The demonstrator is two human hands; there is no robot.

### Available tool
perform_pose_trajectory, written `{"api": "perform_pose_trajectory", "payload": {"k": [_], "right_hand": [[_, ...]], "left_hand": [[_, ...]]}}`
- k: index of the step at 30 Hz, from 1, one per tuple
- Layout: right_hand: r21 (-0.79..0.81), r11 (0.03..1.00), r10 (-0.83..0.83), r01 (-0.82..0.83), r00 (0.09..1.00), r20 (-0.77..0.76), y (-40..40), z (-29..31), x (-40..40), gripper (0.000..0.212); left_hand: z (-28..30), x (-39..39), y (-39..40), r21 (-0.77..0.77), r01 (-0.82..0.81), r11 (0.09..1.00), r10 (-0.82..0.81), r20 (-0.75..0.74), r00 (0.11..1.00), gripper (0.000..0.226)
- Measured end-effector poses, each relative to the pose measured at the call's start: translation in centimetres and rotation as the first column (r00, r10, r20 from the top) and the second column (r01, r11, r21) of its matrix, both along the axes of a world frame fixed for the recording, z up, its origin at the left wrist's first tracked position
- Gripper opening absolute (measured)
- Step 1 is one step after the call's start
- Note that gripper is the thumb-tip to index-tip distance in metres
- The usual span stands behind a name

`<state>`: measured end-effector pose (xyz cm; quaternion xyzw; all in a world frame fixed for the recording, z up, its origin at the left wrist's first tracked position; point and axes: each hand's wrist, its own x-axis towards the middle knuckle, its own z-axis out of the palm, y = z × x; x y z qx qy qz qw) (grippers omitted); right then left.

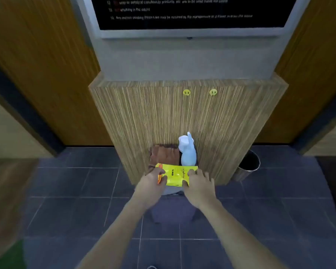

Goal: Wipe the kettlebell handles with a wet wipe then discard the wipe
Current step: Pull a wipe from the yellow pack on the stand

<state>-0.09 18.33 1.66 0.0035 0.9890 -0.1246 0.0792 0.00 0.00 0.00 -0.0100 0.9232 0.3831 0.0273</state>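
Note:
A yellow pack of wet wipes (175, 174) lies in front of a striped wooden panel, held at both ends. My left hand (151, 186) grips its left end, where an orange strip shows. My right hand (199, 186) holds the right end, fingers curled over the pack's top. No loose wipe is visible. No kettlebell is in view.
Behind the pack stand a white spray bottle (188, 152) and a folded brown cloth (164, 155). A metal bin (248, 166) stands at the right of the wooden panel (221, 123). A grey stool-like thing (173, 206) sits under my hands. Dark floor tiles (76, 191) surround it.

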Motion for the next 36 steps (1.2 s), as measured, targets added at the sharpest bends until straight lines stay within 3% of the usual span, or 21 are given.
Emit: {"api": "perform_pose_trajectory", "payload": {"k": [7, 11, 16, 19, 24, 27, 36], "right_hand": [[-0.024, 0.999, -0.028, 0.027, 0.998, -0.047, -2.6, -12.5, -6.4, 0.038], [-0.044, 0.998, -0.053, 0.048, 0.991, -0.126, -3.9, -16.5, -9.5, 0.032], [0.058, 0.997, -0.039, 0.048, 0.989, -0.143, -5.8, -19.1, -12.1, 0.049], [0.109, 0.993, -0.035, 0.053, 0.987, -0.159, -6.6, -19.5, -12.7, 0.046], [0.168, 0.985, -0.005, 0.031, 0.988, -0.154, -7.4, -19.7, -13.5, 0.022], [0.195, 0.981, 0.028, 0.007, 0.984, -0.177, -7.7, -20.0, -13.8, 0.021], [0.046, 0.998, 0.052, -0.044, 0.979, -0.199, -5.2, -18.6, -14.3, 0.021]], "left_hand": [[-11.9, -6.3, 1.0, -0.018, -0.035, 0.999, 0.033, -0.109, 0.993, 0.02], [-17.3, -8.8, 0.4, -0.061, -0.041, 0.997, 0.033, -0.136, 0.99, 0.034], [-21.4, -9.6, 0.1, -0.141, -0.006, 0.99, -0.012, -0.125, 0.992, 0.045], [-22.5, -9.5, 0.1, -0.157, -0.025, 0.987, 0.002, -0.146, 0.989, 0.044], [-23.5, -9.5, -0.2, -0.173, -0.019, 0.985, -0.002, -0.125, 0.992, 0.048], [-23.6, -9.6, -0.1, -0.198, -0.02, 0.98, 0.001, -0.096, 0.995, 0.049], [-21.8, -9.4, -0.2, -0.218, 0.014, 0.976, -0.018, -0.018, 1.0, 0.049]]}}
